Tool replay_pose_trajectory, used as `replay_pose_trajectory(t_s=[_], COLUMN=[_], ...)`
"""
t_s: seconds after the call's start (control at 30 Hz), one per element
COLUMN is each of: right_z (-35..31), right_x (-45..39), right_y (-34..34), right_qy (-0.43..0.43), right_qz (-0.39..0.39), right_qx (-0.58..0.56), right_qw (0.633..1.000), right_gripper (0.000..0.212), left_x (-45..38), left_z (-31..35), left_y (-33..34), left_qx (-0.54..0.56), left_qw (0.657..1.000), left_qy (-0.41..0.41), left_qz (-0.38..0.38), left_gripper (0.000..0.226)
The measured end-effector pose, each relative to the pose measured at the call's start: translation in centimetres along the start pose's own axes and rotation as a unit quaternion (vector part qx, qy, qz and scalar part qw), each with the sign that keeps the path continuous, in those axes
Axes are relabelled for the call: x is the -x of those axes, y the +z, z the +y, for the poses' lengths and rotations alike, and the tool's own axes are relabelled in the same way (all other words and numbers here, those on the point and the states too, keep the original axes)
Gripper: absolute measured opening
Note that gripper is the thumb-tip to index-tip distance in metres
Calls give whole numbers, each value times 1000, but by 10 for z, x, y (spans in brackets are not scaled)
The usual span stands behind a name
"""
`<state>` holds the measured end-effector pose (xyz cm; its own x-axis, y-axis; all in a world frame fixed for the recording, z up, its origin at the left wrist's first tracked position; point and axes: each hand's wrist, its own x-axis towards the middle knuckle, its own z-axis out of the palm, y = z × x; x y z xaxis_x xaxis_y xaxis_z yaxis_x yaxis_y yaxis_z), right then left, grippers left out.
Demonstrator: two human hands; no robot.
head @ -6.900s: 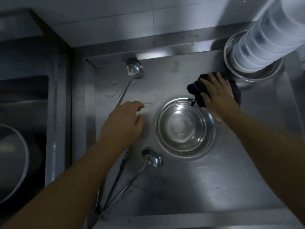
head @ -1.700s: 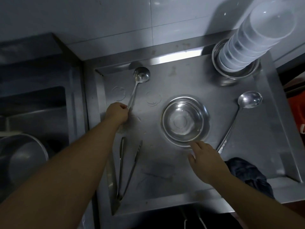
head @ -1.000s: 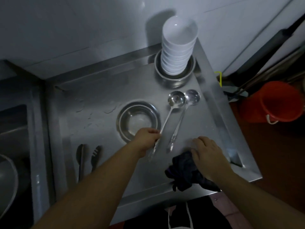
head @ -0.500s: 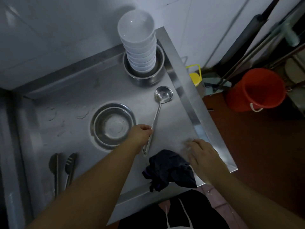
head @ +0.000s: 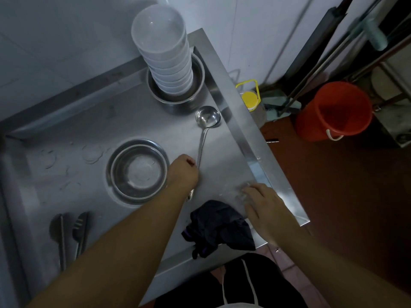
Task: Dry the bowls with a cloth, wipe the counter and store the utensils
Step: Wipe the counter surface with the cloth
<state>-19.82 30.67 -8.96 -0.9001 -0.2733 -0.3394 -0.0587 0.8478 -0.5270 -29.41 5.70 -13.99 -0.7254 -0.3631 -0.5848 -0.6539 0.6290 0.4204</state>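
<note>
Over on the left of the stainless steel counter, a pair of metal tongs lies flat near the front edge, not yet put away. Further back, faint ring-shaped water marks show on the steel, so I'd judge the wiping isn't finished there.

Next along sits a shallow stainless steel bowl, upright in the middle of the counter, apart from the cloth; I can't tell whether it is dry.

The left hand has its fingers curled round the handle of a long steel ladle, whose cup lies near the counter's right rim. It looks like a utensil about to be lifted for storing.

Behind it, a tall stack of white bowls stands inside a second steel basin in the back corner, seemingly done with.

The dark crumpled cloth rests at the front edge, touched by neither hand. Just beside it the right hand lies with fingers loosely spread toward the counter surface, holding nothing.

On the floor beyond stands an orange plastic bucket.
</note>
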Motion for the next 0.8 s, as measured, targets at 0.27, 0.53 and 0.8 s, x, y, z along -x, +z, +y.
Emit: replay_pose_trajectory(t_s=[0.27, 0.53, 0.8], right_z=[-25, -92, -186], right_x=[-2, -23, -40], right_y=[12, 39, 96], right_qy=[13, -35, -68], right_qz=[-41, -91, -150], right_qx=[25, 111, 204], right_qw=[999, 989, 965], right_gripper=[35, 38, 44], left_x=[8, 48, 82], left_z=[-9, -101, -238], left_y=[-10, -78, -147], left_qx=[13, 9, -68], left_qw=[999, 1000, 998], left_qy=[28, 16, -15], left_qz=[-24, -23, -13], left_gripper=[17, 19, 21])
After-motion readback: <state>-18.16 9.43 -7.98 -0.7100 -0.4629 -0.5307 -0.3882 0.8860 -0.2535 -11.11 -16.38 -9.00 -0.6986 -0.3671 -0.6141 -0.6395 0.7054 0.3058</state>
